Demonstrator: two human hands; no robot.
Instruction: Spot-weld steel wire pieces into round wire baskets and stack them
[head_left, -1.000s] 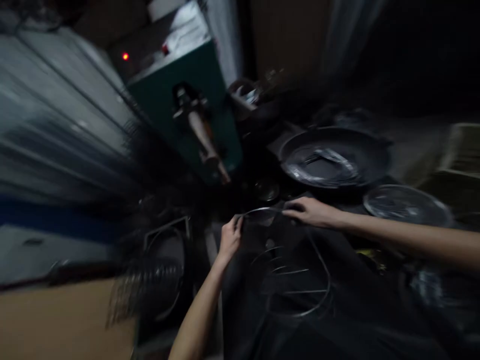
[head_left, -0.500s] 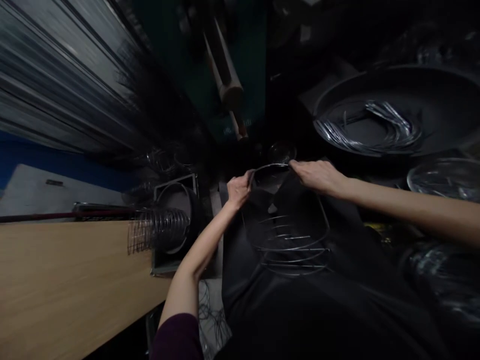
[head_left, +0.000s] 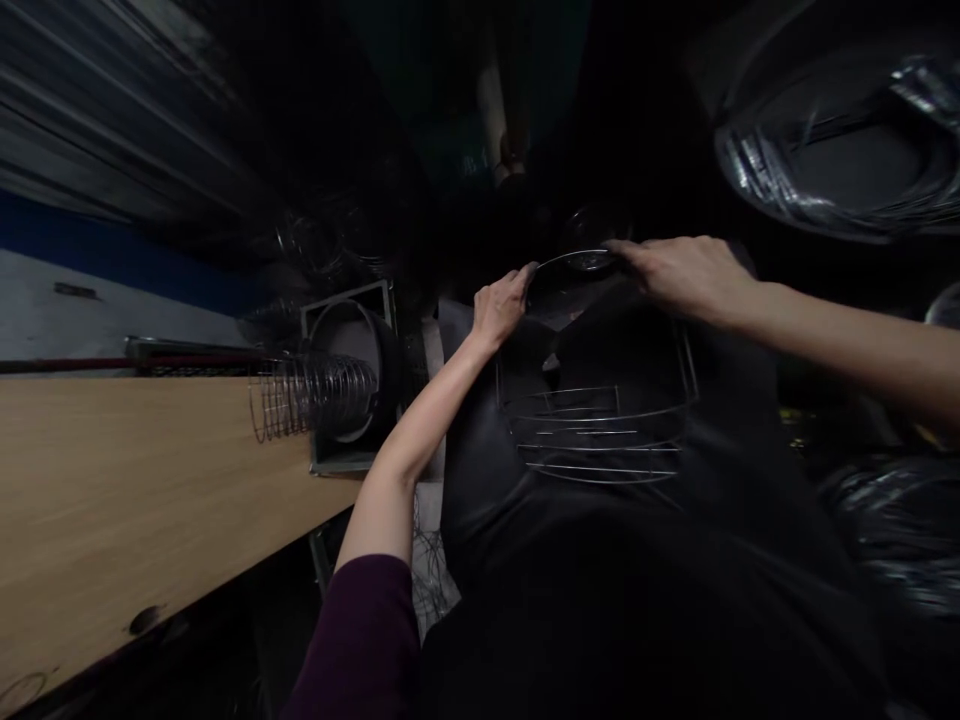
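Note:
A round wire frame of thin steel rods lies on the dark cloth over my lap. My left hand is closed on the frame's far rim at its left. My right hand grips the same rim at the right, fingers curled over the wire. The rim arcs between the two hands. Several cross wires show at the frame's near side.
A wooden board runs along the left, with a stack of wire rings lying beside a square metal fixture. A large dark pan holding loose wire loops sits at the upper right. The background is dark and blurred.
The view has tilted down and the machine at the top has slid out of sight. Both hands keep their hold on the rim, and the frame now sits higher in view.

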